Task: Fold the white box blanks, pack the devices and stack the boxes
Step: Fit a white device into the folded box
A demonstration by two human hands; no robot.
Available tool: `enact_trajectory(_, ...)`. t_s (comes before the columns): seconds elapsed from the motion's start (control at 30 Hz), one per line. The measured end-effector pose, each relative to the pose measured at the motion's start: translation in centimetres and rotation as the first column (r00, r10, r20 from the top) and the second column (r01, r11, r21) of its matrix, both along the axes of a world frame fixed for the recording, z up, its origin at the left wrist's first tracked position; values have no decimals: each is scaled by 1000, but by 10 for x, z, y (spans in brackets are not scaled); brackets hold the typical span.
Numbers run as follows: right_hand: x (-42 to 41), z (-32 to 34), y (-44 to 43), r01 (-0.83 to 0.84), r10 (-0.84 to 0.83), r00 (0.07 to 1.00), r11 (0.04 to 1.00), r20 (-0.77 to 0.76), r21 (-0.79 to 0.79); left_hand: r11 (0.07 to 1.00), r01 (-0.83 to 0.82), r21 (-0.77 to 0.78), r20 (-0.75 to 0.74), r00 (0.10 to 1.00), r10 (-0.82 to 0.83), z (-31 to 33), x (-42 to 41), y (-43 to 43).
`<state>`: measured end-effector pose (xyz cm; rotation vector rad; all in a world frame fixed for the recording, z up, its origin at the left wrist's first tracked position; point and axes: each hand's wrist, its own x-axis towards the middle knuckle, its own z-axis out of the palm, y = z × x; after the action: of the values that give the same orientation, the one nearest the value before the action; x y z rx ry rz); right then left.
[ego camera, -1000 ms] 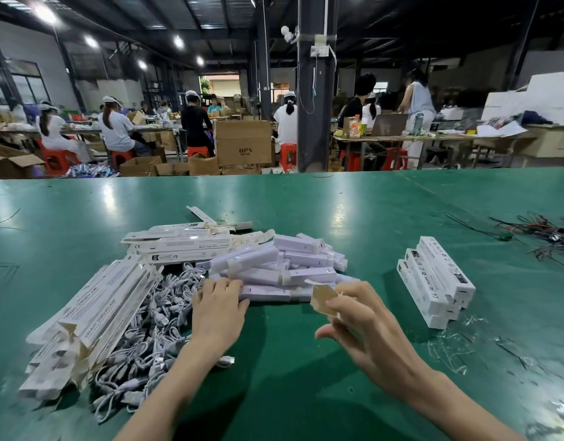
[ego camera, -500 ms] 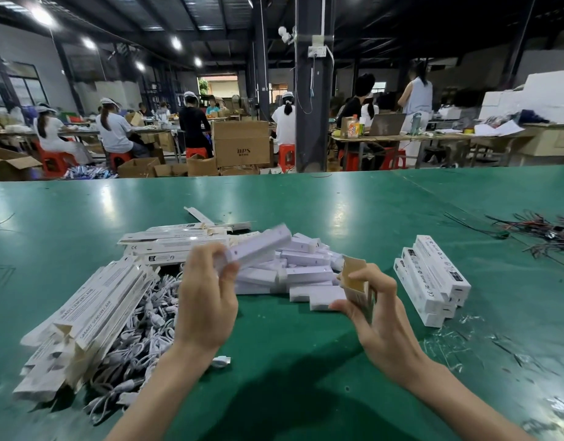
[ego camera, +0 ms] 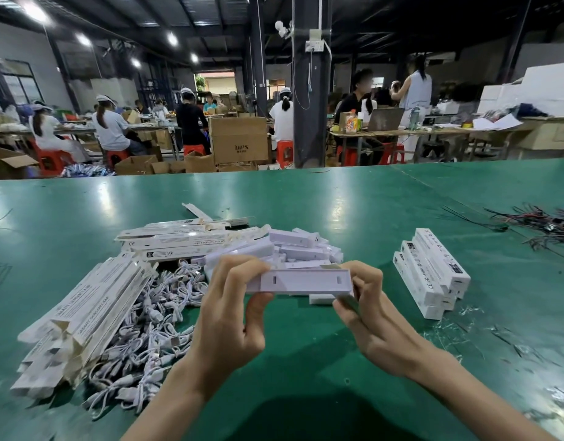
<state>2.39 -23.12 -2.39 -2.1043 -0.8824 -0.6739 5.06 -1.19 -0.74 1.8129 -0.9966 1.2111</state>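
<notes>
Left hand (ego camera: pixel 233 307) grips the white device (ego camera: pixel 302 281) at its left end; right hand (ego camera: pixel 372 313) pinches the right end, so it lies sideways mid-frame.

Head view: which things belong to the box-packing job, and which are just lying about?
Job: device held by left hand and right hand; device pile; box blanks; stacked boxes; white cables, probably.
Lying about: wire tangle; plastic scraps.

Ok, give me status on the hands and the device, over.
Left-hand grip on left end of white device, right-hand grip pinching right end. Device held level above the table, not boxed. Loose device pile right behind; finished boxes off right.
</notes>
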Motion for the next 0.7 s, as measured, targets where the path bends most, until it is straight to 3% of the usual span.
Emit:
enact_trajectory(0.17, 4, 1, -2, 65, -66, 997, 998, 51, 27, 999, -40, 3, -9, 999, 40, 1, 2, 4)
enact_trajectory(0.43, 4, 0, -2, 65, -66, 997, 998, -43, -20, 988, -122, 99, 77, 990, 115, 7, 3, 9)
enact_trajectory(0.7, -2, 1, 7, 53, -57, 996, 997, -67, -63, 992, -20, 129, 3, 1000, 20, -1, -7, -11)
